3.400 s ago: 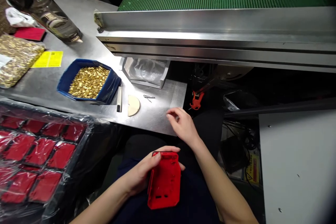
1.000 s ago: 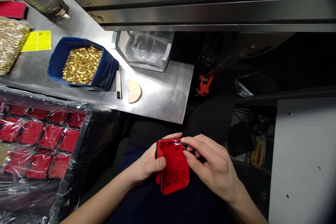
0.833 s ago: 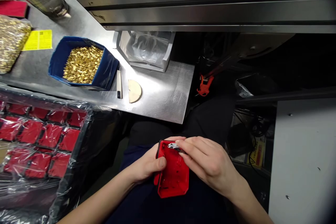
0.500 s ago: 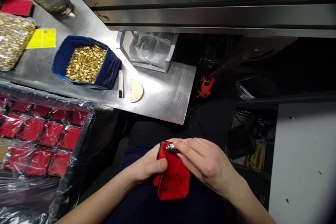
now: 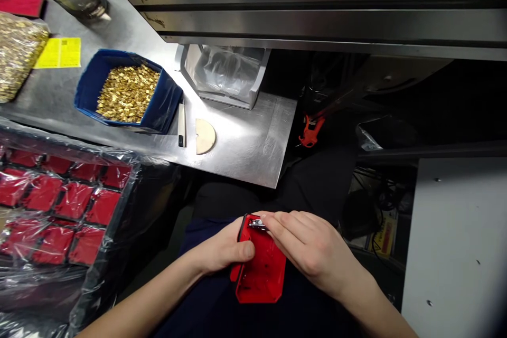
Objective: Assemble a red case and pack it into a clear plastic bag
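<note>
My left hand [image 5: 232, 247] grips a red plastic housing [image 5: 263, 274] over my lap, its thumb pressed over the near side wall. The housing is hollow, with its open side facing up and a dark rim along its left edge. At its far end, a small shiny metal piece [image 5: 257, 224] lies inside the corner; its exact kind I cannot make out. My right hand [image 5: 307, 245] pinches this piece between fingertips and covers the housing's right edge. The right thumb is mostly hidden.
Left of me, a plastic-lined crate [image 5: 130, 190] holds several red housings. On the metal table [image 5: 253, 153] are a blue bin [image 5: 89, 84] of brass-coloured pieces, a half-round disc [image 5: 205, 136], a pale-handled tool [image 5: 181, 124] and a grey bin [image 5: 253, 92]. Orange-handled cutters [image 5: 311, 131] hang beyond.
The metal piece has turned from slanted to lying flatter in the housing's far corner. Both hands keep nearly the same place; the view has shifted slightly.
</note>
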The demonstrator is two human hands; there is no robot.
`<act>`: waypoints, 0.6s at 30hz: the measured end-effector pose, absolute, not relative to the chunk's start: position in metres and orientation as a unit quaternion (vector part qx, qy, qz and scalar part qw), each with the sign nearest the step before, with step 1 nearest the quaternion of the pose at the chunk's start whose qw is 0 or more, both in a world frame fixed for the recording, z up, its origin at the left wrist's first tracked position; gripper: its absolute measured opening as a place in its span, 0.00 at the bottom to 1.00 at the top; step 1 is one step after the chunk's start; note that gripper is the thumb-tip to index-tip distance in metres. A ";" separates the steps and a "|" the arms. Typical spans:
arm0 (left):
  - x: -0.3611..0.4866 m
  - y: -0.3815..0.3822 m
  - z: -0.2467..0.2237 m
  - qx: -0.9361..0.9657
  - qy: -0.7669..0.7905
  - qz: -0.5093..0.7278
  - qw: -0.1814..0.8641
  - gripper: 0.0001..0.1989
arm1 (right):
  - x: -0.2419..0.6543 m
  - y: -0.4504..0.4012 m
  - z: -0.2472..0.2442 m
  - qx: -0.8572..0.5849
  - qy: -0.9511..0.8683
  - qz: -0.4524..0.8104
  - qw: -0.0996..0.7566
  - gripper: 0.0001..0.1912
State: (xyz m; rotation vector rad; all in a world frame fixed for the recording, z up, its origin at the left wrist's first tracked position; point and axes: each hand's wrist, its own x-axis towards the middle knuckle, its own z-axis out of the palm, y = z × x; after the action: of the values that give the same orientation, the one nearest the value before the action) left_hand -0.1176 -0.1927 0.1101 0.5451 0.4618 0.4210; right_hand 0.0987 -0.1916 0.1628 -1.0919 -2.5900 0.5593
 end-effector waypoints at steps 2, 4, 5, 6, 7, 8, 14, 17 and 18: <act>-0.119 -0.194 0.109 0.255 0.231 0.201 0.917 0.45 | 0.098 -0.189 0.165 -0.364 -0.909 0.161 0.128 0.15; -0.120 -0.195 0.107 0.245 0.237 0.200 0.919 0.45 | 0.101 -0.187 0.167 -0.343 -0.918 0.151 0.127 0.16; -0.121 -0.196 0.106 0.244 0.237 0.199 0.919 0.46 | 0.104 -0.185 0.168 -0.334 -0.919 0.155 0.138 0.17; -0.122 -0.197 0.106 0.243 0.238 0.198 0.919 0.46 | 0.107 -0.184 0.167 -0.332 -0.915 0.164 0.159 0.18; -0.123 -0.198 0.105 0.239 0.238 0.196 0.921 0.47 | 0.111 -0.182 0.165 -0.341 -0.903 0.176 0.191 0.20; -0.123 -0.199 0.105 0.232 0.240 0.192 0.923 0.48 | 0.115 -0.180 0.162 -0.366 -0.882 0.189 0.230 0.22; -0.124 -0.201 0.104 0.203 0.248 0.176 0.931 0.52 | 0.110 -0.152 0.115 -0.618 -0.680 0.264 0.293 0.16; -0.123 -0.201 0.106 0.209 0.252 0.191 0.925 0.50 | 0.088 -0.128 0.083 -0.642 -0.658 0.308 0.245 0.16; -0.123 -0.201 0.107 0.210 0.252 0.200 0.923 0.49 | 0.079 -0.119 0.074 -0.639 -0.663 0.306 0.242 0.15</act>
State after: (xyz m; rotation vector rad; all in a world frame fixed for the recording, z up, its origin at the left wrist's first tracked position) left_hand -0.1227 -0.2012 0.1071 0.4305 0.5180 0.4114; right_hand 0.0792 -0.1189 0.0738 -1.7463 -1.8116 0.8371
